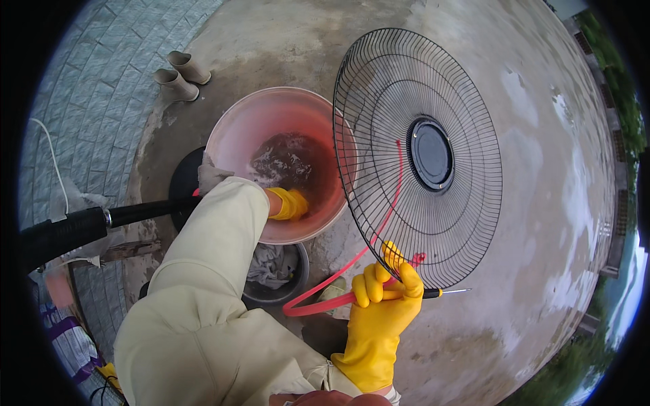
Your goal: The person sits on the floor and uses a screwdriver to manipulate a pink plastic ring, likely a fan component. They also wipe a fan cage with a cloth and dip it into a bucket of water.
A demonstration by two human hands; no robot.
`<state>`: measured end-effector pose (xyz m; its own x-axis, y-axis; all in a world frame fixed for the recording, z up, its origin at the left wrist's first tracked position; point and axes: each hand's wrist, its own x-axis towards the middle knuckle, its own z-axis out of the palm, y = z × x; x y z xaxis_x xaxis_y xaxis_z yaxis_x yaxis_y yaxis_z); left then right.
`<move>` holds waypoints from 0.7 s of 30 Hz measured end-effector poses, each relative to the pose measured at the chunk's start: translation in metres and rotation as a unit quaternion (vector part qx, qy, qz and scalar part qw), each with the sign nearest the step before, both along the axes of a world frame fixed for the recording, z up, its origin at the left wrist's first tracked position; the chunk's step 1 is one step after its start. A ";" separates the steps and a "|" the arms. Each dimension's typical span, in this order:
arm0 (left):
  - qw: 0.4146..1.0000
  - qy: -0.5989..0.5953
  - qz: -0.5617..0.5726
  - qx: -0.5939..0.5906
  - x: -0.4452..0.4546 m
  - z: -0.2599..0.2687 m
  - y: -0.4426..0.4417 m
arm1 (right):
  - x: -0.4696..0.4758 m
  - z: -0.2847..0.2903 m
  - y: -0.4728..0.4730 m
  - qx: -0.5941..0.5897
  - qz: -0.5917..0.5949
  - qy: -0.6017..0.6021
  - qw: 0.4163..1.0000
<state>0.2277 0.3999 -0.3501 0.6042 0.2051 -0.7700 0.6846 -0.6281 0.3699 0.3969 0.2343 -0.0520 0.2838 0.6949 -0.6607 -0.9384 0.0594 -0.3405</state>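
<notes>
My left hand [290, 204], in a yellow rubber glove, reaches into murky water inside a large pink plastic tub [244, 114]; its fingers are hidden. In my right hand [388, 294], also gloved in yellow, is the lower rim of a black wire fan grille [373, 83] with a round dark centre plate. The grille stands tilted beside the tub, overlapping its right edge. A pink-red flexible tube or strap [325, 304] passes through the right hand and loops left, then up behind the grille. Beside that hand a screwdriver [432, 293] points right; whether it is gripped is unclear.
A grey basin [302, 276] with wet cloth sits below the tub. A black pole [152, 210] runs in from the left towards a dark round object [177, 182]. Rubber boots [176, 85] stand on the wet concrete by the paving. Plastic bags and a wooden bar [127, 250] are at left.
</notes>
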 end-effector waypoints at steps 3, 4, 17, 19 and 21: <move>0.999 -0.002 0.017 0.046 0.017 0.046 0.005 | 0.002 -0.001 0.000 0.000 -0.002 -0.005 1.000; 0.997 -0.032 0.007 0.073 0.020 0.049 0.007 | 0.003 -0.002 -0.002 0.006 0.001 -0.004 1.000; 0.999 -0.052 -0.007 -0.012 0.004 -0.041 -0.009 | 0.006 0.002 -0.005 0.008 0.027 -0.005 1.000; 0.998 -0.057 0.006 0.017 -0.009 0.003 -0.015 | 0.005 0.000 -0.004 0.013 0.027 -0.013 0.999; 0.996 -0.056 0.063 0.007 -0.012 0.029 -0.018 | 0.004 -0.003 -0.006 0.022 0.018 -0.003 1.000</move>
